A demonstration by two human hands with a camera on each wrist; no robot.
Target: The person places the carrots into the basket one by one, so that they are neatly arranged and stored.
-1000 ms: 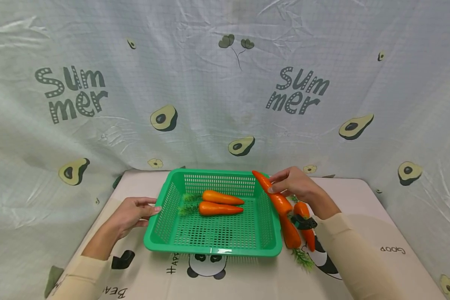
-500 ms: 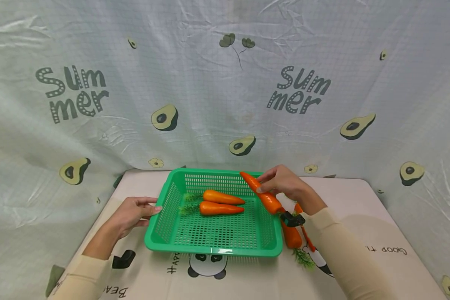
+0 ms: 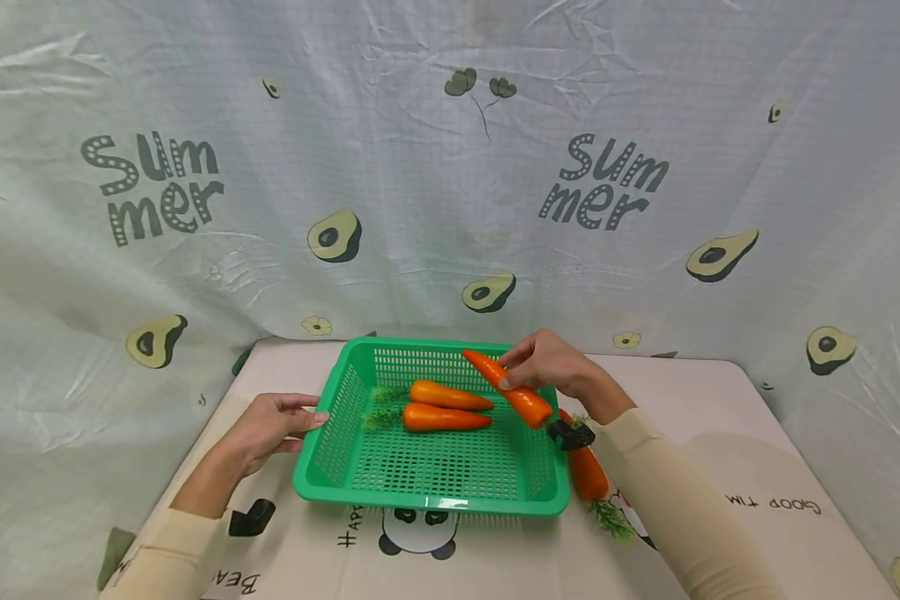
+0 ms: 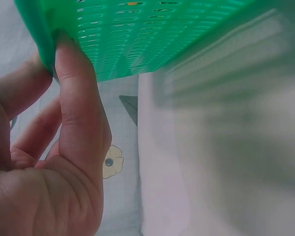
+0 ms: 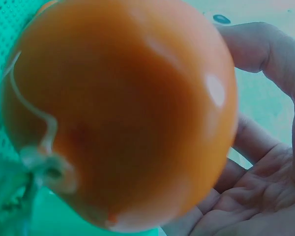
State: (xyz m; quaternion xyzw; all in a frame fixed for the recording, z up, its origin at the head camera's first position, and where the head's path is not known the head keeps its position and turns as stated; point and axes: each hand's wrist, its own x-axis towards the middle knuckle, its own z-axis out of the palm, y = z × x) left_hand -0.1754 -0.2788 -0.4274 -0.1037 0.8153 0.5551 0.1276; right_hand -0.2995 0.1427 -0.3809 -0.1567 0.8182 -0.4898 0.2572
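Fingers (image 3: 523, 347) of the right hand (image 3: 558, 367) pinch a carrot (image 3: 528, 405) from above, thumb on the near side, in the head view. That forearm slants up from the lower right, reaching across the right wall of the green basket (image 3: 438, 502). The held carrot is tilted, its tip toward the far left and its blunt end toward the right wall. The left hand (image 3: 273, 425) grips the basket's left rim, its forearm rising from the lower left. Two carrots (image 3: 448, 407) lie side by side in the basket, and mesh floor shows between them and the near rim. Another carrot (image 3: 589, 475) lies on the worktop (image 3: 705, 475) just beside the right wall. A second ago the held carrot was over the right rim; it has since moved left, farther over the basket, while the pair inside and the left hand's grip look unchanged.

At the left wrist, thumb and finger close on the rim, with mesh wall above and worktop to the right.

At the right wrist, the carrot's blunt end fills the middle, fingers around its right side, blurred green at lower left.
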